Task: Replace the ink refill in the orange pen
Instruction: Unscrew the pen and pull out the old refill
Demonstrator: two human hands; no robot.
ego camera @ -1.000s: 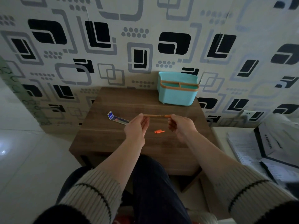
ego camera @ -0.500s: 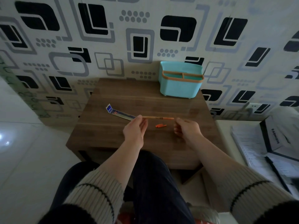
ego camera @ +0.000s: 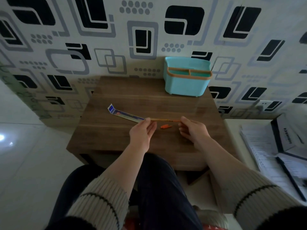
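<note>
Fingers of the left hand (ego camera: 142, 131) pinch the thin orange pen (ego camera: 163, 120). The right hand (ego camera: 192, 130) has come back and touches its tip, so it can pull the old refill out next.

The wall (ego camera: 149, 30) wears pale wallpaper printed with black and grey rounded squares and clusters of grey dots. Against it stands a turquoise desk organiser (ego camera: 186, 83) with an orange-brown rim, on a dark wood-grain table (ego camera: 116, 135). The pen barrel (ego camera: 163, 120) is tan with an orange end; a small orange piece (ego camera: 165, 126) lies near it. The refill packet (ego camera: 123, 114) is silvery with a blue end. The sleeves (ego camera: 99, 201) are beige ribbed knit, each with a dark stripe.
</note>
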